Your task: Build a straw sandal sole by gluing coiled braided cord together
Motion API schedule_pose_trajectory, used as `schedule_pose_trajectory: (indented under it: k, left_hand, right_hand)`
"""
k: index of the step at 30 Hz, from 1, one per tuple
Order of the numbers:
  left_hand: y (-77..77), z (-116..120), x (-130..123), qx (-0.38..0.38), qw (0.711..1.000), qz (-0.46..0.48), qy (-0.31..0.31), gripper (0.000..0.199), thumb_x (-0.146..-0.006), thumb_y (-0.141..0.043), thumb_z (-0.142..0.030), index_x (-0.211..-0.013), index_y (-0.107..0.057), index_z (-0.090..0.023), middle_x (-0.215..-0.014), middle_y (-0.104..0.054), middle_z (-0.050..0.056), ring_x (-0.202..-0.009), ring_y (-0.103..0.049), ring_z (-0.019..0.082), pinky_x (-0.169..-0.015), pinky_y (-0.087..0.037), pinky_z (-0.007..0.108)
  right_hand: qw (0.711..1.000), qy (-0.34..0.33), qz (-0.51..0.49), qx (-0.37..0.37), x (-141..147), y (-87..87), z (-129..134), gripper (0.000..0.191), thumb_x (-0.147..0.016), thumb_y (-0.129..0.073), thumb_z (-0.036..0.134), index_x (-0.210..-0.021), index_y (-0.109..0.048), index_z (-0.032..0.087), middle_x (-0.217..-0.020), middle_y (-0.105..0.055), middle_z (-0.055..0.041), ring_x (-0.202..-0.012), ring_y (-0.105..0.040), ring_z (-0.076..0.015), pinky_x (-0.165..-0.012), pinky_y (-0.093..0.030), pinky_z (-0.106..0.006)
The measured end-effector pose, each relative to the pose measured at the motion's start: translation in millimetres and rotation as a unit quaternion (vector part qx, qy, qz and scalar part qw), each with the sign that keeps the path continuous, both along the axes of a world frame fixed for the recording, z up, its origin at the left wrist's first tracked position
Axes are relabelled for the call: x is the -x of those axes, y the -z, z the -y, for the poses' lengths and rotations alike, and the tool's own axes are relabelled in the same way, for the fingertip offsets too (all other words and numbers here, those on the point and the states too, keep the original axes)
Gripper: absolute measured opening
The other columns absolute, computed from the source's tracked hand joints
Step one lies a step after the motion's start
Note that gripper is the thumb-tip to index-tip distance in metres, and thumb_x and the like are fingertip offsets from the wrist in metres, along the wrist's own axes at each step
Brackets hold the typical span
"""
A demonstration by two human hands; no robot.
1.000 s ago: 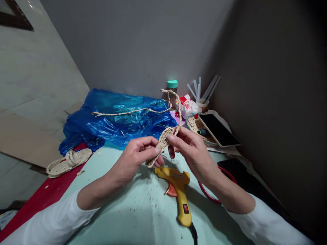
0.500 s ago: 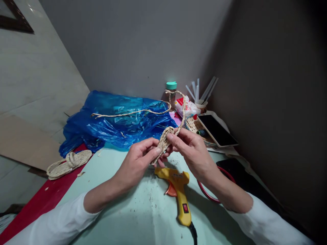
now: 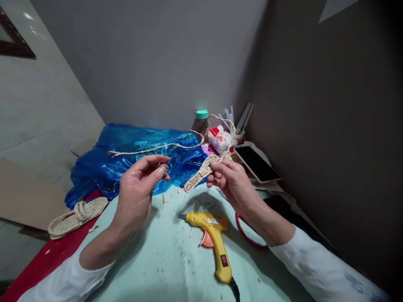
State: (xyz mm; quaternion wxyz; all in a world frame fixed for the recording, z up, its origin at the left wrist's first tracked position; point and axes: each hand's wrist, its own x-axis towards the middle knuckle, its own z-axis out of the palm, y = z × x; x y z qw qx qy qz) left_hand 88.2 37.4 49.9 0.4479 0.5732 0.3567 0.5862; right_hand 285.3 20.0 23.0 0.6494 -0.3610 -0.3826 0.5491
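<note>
My right hand pinches a flat, sole-shaped piece of coiled straw braid between thumb and fingers, its narrow end pointing down and left. From its upper end a long straw cord loops up and trails left over the blue plastic bag. My left hand is apart from the braid, thumb and forefinger slightly separated, with nothing I can make out between them. Below the hands, a yellow glue gun lies on its side on the pale green table cover, nozzle to the left.
At left a finished-looking straw slipper lies on red cloth. A blue plastic bag spreads across the back. Behind my right hand are a teal-lidded jar, a tissue pack, glue sticks and a tablet; red-handled scissors lie beneath my right wrist.
My left hand has let go of the straw braid and moved left and up. My right hand still holds the braid, now tilted flatter. The view has shifted slightly.
</note>
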Motion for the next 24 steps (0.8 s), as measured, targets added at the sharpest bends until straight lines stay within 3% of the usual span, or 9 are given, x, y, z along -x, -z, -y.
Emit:
schedule_pose_trajectory:
  k: [5,8,15,24]
  left_hand:
    - [3.1,-2,1,0.023,0.997,-0.027,0.063,0.005,-0.082,-0.069,-0.014,-0.084,-0.072,-0.018,-0.078,-0.064,-0.003,-0.061,-0.06,0.007,-0.062,-0.047,0.019]
    - [9.0,-4,1,0.05,0.991,-0.062,0.104,0.001,-0.085,-0.069,-0.019,-0.085,-0.069,-0.018,-0.059,-0.057,-0.006,-0.047,-0.056,0.008,-0.05,-0.045,0.02]
    - [16.0,-8,2,0.07,0.976,-0.164,0.127,0.008,-0.084,-0.071,-0.023,-0.081,-0.068,-0.016,-0.04,-0.058,-0.007,-0.034,-0.053,0.008,-0.042,-0.043,0.018]
    - [13.6,-7,1,0.115,0.97,-0.131,0.169,0.017,-0.086,-0.067,-0.026,-0.077,-0.072,-0.012,-0.066,-0.071,0.001,-0.03,-0.054,0.006,-0.034,-0.033,0.017]
  right_hand:
    - [0.999,-0.042,-0.019,-0.009,-2,-1.8,1,0.034,-0.075,-0.082,0.034,-0.073,-0.055,0.014,-0.064,-0.049,0.0036,-0.056,-0.054,-0.0072,-0.05,-0.052,-0.017]
    - [0.998,-0.064,-0.023,-0.019,-2,-2.0,1,0.033,-0.076,-0.081,0.033,-0.073,-0.055,0.014,-0.065,-0.049,0.0035,-0.055,-0.053,-0.0072,-0.05,-0.052,-0.018]
    - [0.996,-0.09,0.007,-0.027,0,0.6,1,0.029,-0.08,-0.078,0.033,-0.075,-0.058,0.013,-0.063,-0.053,0.0018,-0.052,-0.053,-0.0082,-0.049,-0.051,-0.019]
    - [0.995,-0.089,0.041,-0.029,-2,6.3,2,0.029,-0.084,-0.075,0.035,-0.076,-0.058,0.013,-0.062,-0.052,0.0017,-0.053,-0.053,-0.0089,-0.05,-0.05,-0.02]
